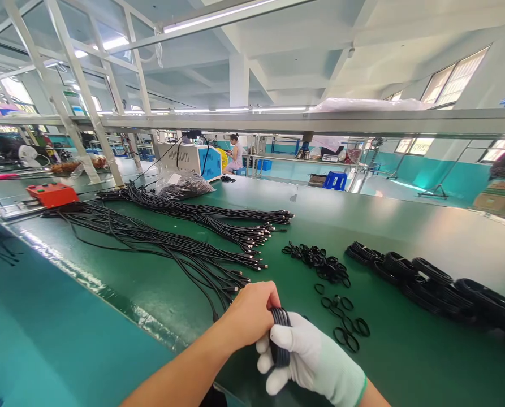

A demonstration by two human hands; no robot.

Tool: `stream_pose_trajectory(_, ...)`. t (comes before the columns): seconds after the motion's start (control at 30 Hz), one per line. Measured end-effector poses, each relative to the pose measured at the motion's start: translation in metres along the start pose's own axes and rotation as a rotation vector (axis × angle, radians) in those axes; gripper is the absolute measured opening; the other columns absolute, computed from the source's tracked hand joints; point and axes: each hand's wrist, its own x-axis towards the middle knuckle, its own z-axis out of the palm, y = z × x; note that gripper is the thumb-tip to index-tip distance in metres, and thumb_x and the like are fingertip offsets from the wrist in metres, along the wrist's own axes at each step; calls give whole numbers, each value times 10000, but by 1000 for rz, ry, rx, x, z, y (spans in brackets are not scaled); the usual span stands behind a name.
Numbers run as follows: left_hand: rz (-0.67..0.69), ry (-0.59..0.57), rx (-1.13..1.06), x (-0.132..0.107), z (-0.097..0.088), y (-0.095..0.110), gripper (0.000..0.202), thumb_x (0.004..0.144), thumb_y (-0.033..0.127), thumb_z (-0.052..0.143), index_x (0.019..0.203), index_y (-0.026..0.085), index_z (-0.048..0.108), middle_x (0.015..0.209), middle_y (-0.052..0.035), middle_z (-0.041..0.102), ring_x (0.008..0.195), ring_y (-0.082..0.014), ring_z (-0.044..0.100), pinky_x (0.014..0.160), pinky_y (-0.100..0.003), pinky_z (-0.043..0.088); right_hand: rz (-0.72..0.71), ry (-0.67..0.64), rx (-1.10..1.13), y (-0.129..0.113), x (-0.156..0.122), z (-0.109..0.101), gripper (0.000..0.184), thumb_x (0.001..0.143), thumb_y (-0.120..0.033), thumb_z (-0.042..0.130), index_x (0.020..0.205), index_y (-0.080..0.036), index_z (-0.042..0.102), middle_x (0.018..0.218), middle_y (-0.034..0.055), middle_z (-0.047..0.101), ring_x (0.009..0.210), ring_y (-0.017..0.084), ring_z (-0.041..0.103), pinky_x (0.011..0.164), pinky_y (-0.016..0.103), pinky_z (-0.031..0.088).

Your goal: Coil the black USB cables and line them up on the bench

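Observation:
A black cable wound into a tight coil [281, 342] is held low over the front of the green table. My right hand [314, 353], in a white glove with a pale green cuff, wraps its thumb and fingers around the coil's middle. Bare, my left hand [252, 311] is closed at the coil's upper end; its fingertips are mostly hidden. Just beyond my left hand lie bundles of straight black cables [184, 249], their metal plugs pointing right. Small black ring-shaped ties [320, 263] are scattered to the right of my hands.
Finished-looking coils of black cable [430, 282] are heaped in a row at the right. Farther back stand an orange-red box with buttons [52, 194], a plastic bag [182, 183] and a blue-and-white machine [193, 158]. A metal shelf [277, 121] spans above the table. A person [236, 154] sits beyond.

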Motion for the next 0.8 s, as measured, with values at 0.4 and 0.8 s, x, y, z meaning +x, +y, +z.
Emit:
stream_pose_trajectory(0.4, 131, -18, 108, 7, 1, -10, 73, 781, 209, 506, 749, 199, 571, 751, 16, 593, 716, -157, 552, 639, -252, 392, -365, 450, -49, -89, -46, -14, 415, 620, -394, 793, 918, -167, 614, 845, 63, 672, 839, 230, 675, 610, 298, 562)
stream_pose_trajectory(0.8, -27, -86, -545, 19, 30, -6, 191, 784, 362, 504, 709, 197, 444, 589, 39, 465, 520, -113, 438, 521, -232, 346, -439, 700, -197, -59, -14, -11, 518, 531, -343, 807, 936, -152, 547, 716, 16, 616, 532, 136, 567, 357, 237, 467)
